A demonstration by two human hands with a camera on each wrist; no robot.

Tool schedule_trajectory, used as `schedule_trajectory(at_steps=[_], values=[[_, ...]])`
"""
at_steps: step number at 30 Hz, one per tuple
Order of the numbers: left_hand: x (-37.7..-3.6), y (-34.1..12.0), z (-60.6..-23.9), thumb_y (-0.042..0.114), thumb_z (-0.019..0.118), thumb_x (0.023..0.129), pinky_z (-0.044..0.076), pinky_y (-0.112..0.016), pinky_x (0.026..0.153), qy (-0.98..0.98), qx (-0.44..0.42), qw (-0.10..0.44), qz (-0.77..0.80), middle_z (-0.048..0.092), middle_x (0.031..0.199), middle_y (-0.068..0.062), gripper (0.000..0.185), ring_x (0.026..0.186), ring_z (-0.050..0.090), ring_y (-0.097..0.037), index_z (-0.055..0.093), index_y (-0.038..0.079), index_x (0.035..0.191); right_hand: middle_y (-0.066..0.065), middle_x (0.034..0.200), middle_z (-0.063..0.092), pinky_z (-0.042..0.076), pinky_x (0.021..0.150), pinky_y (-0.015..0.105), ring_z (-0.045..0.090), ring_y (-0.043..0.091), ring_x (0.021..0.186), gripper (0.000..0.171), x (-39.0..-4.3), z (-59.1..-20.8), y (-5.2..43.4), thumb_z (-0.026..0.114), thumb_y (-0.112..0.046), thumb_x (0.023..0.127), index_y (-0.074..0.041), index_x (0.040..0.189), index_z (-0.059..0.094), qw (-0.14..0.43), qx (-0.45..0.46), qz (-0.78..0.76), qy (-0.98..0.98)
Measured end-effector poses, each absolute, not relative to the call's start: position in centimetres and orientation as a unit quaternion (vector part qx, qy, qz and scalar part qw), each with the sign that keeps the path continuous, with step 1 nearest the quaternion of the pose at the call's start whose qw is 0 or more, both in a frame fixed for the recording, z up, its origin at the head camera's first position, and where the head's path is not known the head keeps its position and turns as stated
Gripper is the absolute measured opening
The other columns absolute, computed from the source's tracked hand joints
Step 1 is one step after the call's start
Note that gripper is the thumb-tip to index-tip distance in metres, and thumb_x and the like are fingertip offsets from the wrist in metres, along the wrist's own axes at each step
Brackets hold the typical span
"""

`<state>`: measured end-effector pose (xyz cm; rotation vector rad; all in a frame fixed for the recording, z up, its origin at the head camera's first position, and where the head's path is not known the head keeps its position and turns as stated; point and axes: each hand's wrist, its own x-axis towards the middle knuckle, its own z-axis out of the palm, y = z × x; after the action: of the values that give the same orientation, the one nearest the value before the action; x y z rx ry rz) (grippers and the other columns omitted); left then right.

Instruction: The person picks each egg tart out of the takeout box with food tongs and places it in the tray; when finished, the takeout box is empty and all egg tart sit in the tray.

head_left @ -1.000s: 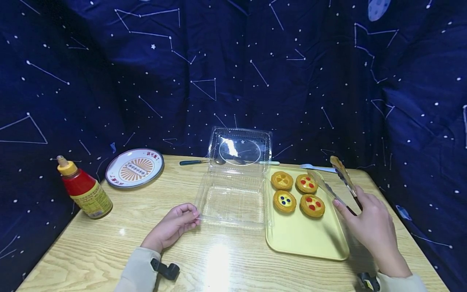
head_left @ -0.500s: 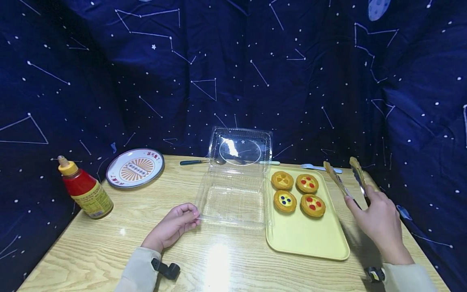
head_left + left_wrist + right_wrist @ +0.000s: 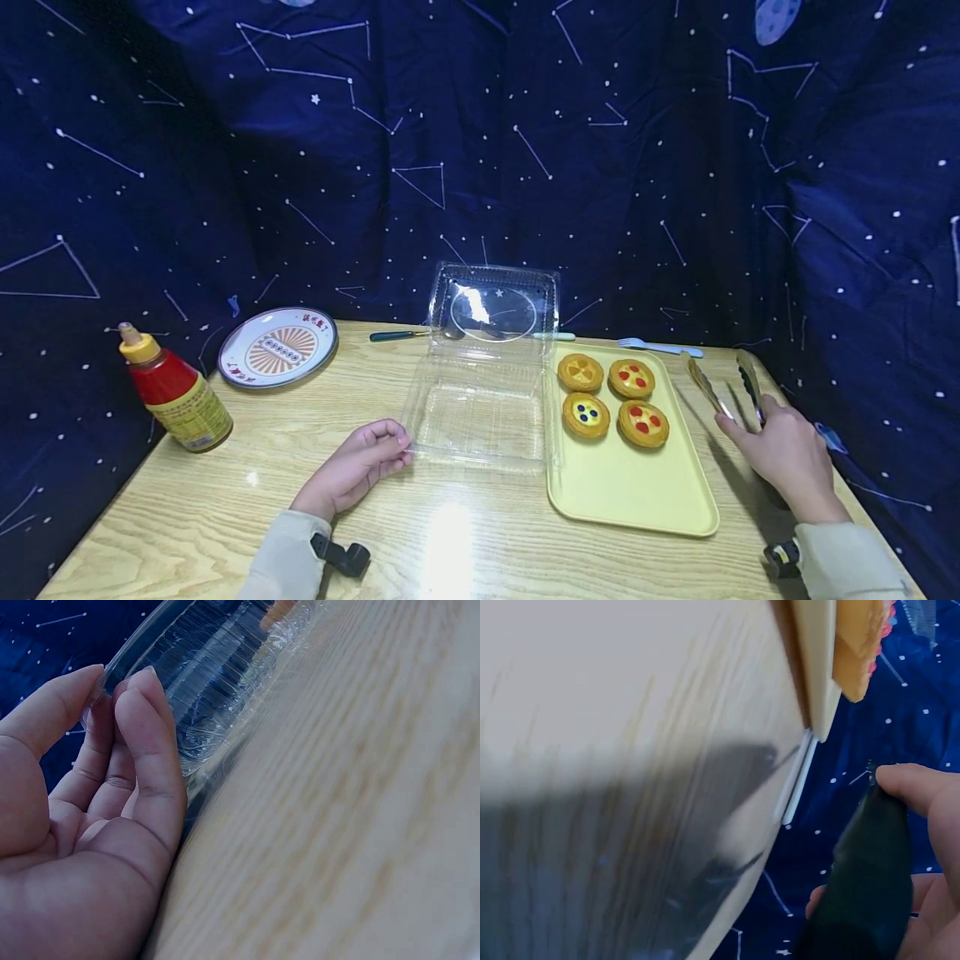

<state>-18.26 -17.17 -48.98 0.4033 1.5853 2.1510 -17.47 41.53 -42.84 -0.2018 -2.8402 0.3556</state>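
At the clear plastic clamshell box [image 3: 480, 458], my left hand [image 3: 363, 462] pinches the near left corner of the rim between thumb and fingers; the left wrist view shows this grip close up. The lid of the box stands raised at the back. My right hand [image 3: 791, 458] holds a pair of metal tongs [image 3: 708, 388] right of the yellow tray [image 3: 633, 500], arms spread with nothing between them. Their dark handle [image 3: 870, 877] fills part of the right wrist view. Several tarts [image 3: 586, 414] with red, blue or plain yellow tops lie on the tray's far half.
A red and yellow squeeze bottle [image 3: 180, 400] and a patterned plate [image 3: 277, 349] stand at the left. Along the back edge lie a dark-handled spoon [image 3: 397, 335], a pale green handle [image 3: 555, 336] and a blue fork [image 3: 660, 347]. A starry curtain [image 3: 480, 167] hangs behind.
My right hand has moved right with the tongs, from above the tray's right edge to beside the tray, and lower. The tongs' arms have spread apart. My left hand stays put.
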Motion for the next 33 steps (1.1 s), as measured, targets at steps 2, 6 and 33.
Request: schedule_trajectory(at_steps=[2,6,33], values=[[-18.2,-17.2,-49.0,0.009,0.055,0.101,0.054,-0.025,0.084,0.573,0.146,0.218,0.776,0.062,0.100,-0.008,0.003,0.093,0.063,-0.016,0.058,0.008,0.101,0.043,0.102,0.052,0.042,0.058,0.064,0.052,0.061,0.087,0.087,-17.6,-43.0,41.9,0.063,-0.063,0.086,0.015,0.122,0.046,0.113,-0.077,0.120,-0.983],[-18.2,-17.2,-49.1,0.009,0.055,0.101,0.054,-0.025,0.085,0.574,0.146,0.219,0.776,0.062,0.101,-0.008,0.004,0.094,0.064,-0.016,0.058,0.008,0.102,0.044,0.101,0.053,0.043,0.053,0.060,0.054,0.060,0.084,0.091,-18.0,-43.5,42.5,0.062,-0.066,0.085,0.016,0.120,0.045,0.081,-0.085,0.117,-0.986],[-18.3,-17.1,-49.0,0.007,0.053,0.102,0.053,-0.024,0.082,0.571,0.126,0.220,0.780,0.062,0.098,-0.005,0.007,0.090,0.063,-0.014,0.059,0.010,0.100,0.048,0.100,0.047,0.047,0.055,0.056,0.056,0.056,0.077,0.110,-19.0,-44.3,43.1,0.054,-0.070,0.088,0.029,0.128,0.028,-0.038,-0.063,0.126,-0.989]])
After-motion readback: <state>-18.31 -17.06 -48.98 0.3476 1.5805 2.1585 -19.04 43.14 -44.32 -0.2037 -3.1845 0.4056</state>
